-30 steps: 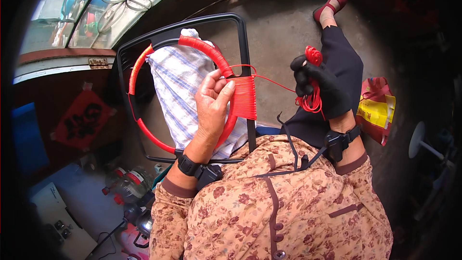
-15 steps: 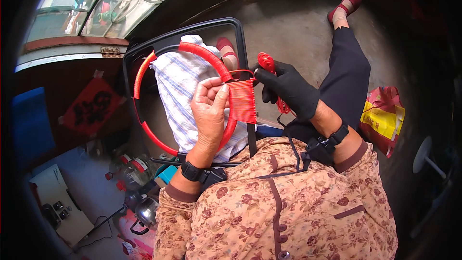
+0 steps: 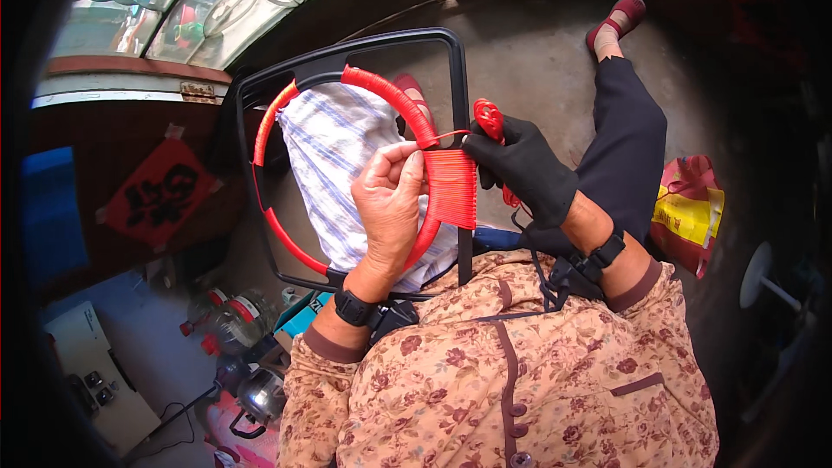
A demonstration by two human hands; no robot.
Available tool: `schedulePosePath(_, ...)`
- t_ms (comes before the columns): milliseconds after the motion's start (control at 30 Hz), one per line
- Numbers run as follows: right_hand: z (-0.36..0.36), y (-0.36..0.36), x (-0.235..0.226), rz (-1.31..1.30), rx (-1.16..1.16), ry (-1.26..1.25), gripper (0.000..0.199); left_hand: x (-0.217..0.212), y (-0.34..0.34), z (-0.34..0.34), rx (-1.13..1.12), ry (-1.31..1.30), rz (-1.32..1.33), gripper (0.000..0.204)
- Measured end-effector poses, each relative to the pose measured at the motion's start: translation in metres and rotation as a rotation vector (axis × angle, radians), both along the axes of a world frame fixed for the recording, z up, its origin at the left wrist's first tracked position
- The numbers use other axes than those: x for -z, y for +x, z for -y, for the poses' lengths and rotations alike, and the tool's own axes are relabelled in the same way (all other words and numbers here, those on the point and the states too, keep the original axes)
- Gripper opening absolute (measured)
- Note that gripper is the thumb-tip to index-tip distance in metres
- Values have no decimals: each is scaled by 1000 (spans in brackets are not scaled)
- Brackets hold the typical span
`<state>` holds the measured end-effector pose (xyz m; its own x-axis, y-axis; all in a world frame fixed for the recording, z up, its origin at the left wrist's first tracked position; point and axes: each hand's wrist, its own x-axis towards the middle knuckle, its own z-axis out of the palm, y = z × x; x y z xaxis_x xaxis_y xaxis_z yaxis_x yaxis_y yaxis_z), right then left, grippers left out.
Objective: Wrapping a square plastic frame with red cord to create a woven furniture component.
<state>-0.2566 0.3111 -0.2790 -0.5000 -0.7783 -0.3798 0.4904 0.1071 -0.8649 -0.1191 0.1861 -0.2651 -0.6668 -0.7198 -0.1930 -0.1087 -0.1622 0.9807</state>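
A black frame [image 3: 461, 91] with rounded corners lies across my lap, and a black ring inside it is wrapped in red cord [image 3: 386, 94] along several stretches. On the right, rows of red cord [image 3: 452, 186] run side by side between ring and frame bar. My bare left hand [image 3: 390, 199] is closed there, thumb and fingers pinching the ring's cord-wrapped edge. My right hand [image 3: 526, 166], in a black glove, grips a bundle of red cord [image 3: 489, 119] just right of the bar. One strand stretches from it to the ring. The right fingertips are partly hidden.
A blue-and-white checked cloth [image 3: 334, 165] covers my left leg behind the ring. To the right stands a red and yellow bag [image 3: 689, 212]. Clear plastic bottles [image 3: 238, 321], a metal pot [image 3: 262, 396] and a beige box [image 3: 95, 373] are at lower left. A window lies at upper left.
The frame, ring and both hands have shifted slightly right in the picture. My grips look the same, and the right hand is still beside the frame bar with the cord.
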Motion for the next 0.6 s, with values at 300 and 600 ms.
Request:
schedulePosePath(300,-21,11,-3,-40,58,53,21,10,-1,15,271,-789,-58,12)
schedulePosePath(600,-21,21,-13,-49,121,93,18,14,-3,9,215,-170,-131,7)
